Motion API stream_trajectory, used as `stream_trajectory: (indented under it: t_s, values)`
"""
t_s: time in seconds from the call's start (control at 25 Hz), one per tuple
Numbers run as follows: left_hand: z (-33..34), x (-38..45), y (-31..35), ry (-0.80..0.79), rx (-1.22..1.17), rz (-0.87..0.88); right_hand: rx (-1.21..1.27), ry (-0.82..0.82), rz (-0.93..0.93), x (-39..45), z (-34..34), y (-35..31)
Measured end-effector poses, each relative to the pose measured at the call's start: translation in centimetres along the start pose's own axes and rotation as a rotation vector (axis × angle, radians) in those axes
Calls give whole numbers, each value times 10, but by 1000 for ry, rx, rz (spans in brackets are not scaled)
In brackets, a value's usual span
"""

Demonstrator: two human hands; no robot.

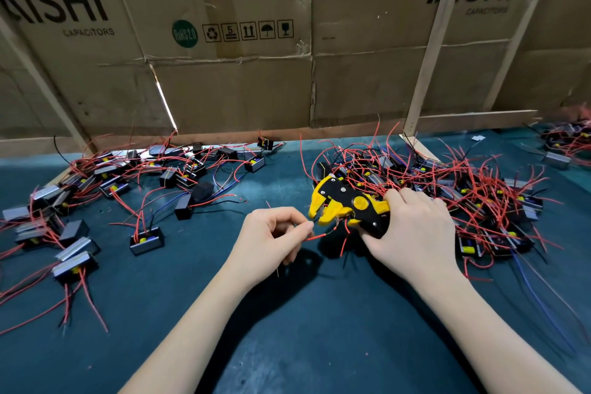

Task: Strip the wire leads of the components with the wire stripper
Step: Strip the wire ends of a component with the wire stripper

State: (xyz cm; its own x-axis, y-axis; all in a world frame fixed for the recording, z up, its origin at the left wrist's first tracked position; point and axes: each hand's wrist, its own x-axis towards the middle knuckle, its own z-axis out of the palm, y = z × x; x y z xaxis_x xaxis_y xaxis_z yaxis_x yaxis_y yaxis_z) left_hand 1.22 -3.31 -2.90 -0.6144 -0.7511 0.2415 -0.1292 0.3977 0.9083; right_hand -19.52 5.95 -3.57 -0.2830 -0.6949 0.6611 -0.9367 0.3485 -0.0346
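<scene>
Right hand (412, 233) is closed around the wire stripper (347, 206) handles above the bench (287, 329); the handles are largely hidden. Left hand (271, 240) pinches a red wire lead (315, 237) at the stripper's open jaws; the lead's component is not discernible.

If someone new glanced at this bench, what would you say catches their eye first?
Probably the yellow-and-black wire stripper at centre, gripped by the right hand while the left hand pinches a red wire near its jaws. Next, the tangled pile of components behind the right hand, and the cardboard wall printed AiSHi.

Head cam, fwd-down, close over table (287, 345)
</scene>
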Motion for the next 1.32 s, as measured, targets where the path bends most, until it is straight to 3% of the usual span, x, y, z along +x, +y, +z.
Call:
stream_trajectory:
  t_s: [0.44,0.76,1.04,1.16,1.32]
  values:
    - [0,0,2,-5,-2,-24,3,-18,-39,1,-5,-2]
    - [-1,0,2,-23,0,-12,-32,-224,55,3,-1,-1]
    - [-8,1,1,-9,22,2,-32,-142,264,8,-3,16]
    - [-10,3,-1,47,3,-11,63,-28,241,7,0,24]
    - [-10,5,-3,75,-9,-16,15,-39,155,4,5,20]
